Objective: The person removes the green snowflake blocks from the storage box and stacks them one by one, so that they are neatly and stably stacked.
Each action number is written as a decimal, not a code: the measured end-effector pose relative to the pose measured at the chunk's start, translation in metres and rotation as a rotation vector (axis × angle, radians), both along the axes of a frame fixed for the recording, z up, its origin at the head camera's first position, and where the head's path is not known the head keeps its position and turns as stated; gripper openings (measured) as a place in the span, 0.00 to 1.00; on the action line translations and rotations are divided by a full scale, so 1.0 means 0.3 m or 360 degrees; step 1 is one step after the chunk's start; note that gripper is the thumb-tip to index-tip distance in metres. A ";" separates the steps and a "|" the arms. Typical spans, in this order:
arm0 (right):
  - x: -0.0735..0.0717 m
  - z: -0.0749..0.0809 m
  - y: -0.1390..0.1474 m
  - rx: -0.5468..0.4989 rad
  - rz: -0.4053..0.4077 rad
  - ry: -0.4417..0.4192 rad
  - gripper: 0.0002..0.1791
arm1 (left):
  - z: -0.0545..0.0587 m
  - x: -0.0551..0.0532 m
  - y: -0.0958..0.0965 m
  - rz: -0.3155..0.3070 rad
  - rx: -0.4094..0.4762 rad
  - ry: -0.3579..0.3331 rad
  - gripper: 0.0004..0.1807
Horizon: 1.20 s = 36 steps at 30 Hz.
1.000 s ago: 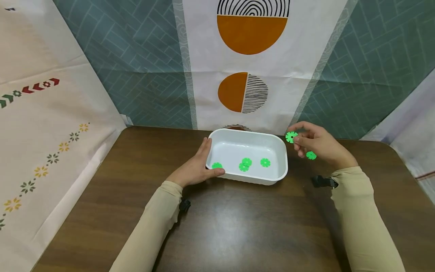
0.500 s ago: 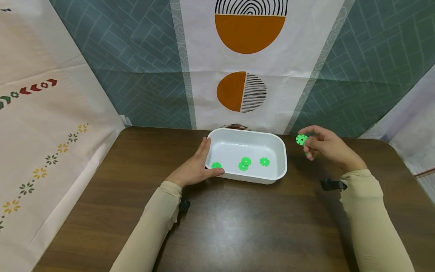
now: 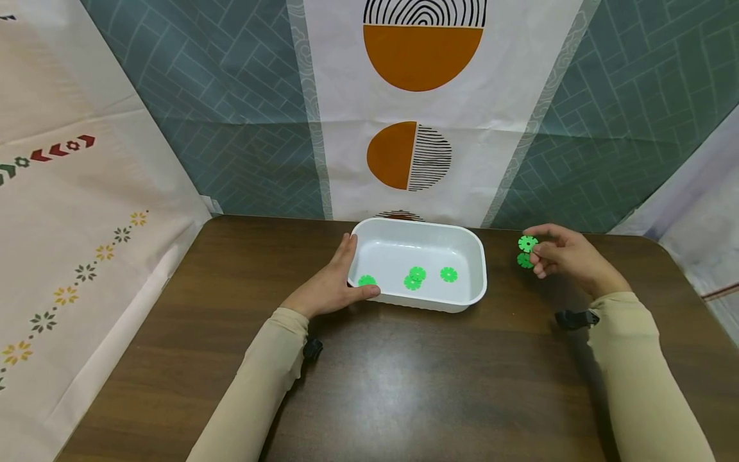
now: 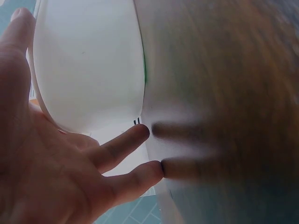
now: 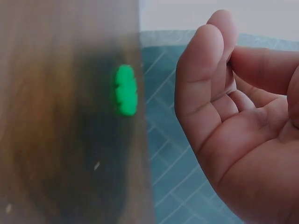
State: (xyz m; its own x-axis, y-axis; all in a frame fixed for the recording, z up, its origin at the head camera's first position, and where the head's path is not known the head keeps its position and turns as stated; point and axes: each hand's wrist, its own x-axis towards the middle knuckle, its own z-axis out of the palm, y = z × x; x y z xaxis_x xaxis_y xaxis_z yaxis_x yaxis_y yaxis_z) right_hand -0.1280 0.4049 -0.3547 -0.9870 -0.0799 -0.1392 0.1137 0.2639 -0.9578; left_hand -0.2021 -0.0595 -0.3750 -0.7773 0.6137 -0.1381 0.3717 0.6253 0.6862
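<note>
Your L hand (image 3: 331, 285) is braced on the L end of the tray (image 3: 381, 256), fingers spread wide, thumb at the near rim — prob so it doesn't slide on the table (image 3: 381, 378). R hand (image 3: 571, 258) pinches a disc (image 3: 526, 243) btwn thumb and fingertips, off to the R of the tray; edge hold, I guess to keep the face uncovered. A spare disc (image 3: 524, 261) sits on the table right by that hand, so easy reach imo. Four more discs (image 3: 448, 274) are in the tray: one alone toward the R, two overlapping mid, one at the near L corner.

Hard to see: the corner one's partly cut off by the near wall. R wrist cam doesn't show the pinched one — prob behind your fingers — and the spare disc's blurry there. L wrist cam's just the tray's outside, no contents.
</note>
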 end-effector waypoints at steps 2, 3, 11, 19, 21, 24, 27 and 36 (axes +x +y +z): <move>0.003 -0.016 0.018 0.0020 -0.0029 -0.0038 0.14 | -0.001 0.000 -0.001 0.0001 0.0005 -0.0008 0.65; 0.004 -0.023 0.027 0.0023 -0.0039 -0.0052 0.14 | -0.002 0.001 -0.002 0.0001 0.0008 -0.0014 0.65; 0.006 -0.066 0.064 0.0033 -0.0063 -0.0103 0.14 | -0.002 0.002 -0.003 0.0008 0.0008 -0.0020 0.66; -0.002 -0.088 0.078 0.0069 -0.0079 -0.0193 0.21 | 0.003 0.002 -0.001 0.0004 0.0018 -0.0008 0.66; -0.008 -0.092 0.077 0.0084 -0.0068 -0.0229 0.22 | 0.004 0.002 0.000 0.0004 0.0023 -0.0011 0.66; -0.015 -0.096 0.076 0.0098 -0.0054 -0.0293 0.23 | 0.002 0.003 0.001 0.0004 0.0023 -0.0013 0.65; -0.019 -0.095 0.072 0.0115 -0.0039 -0.0334 0.24 | 0.002 0.003 0.001 0.0006 0.0024 -0.0017 0.65; -0.032 -0.092 0.065 0.0176 -0.0049 -0.0403 0.26 | 0.000 0.002 -0.001 0.0010 0.0033 -0.0031 0.66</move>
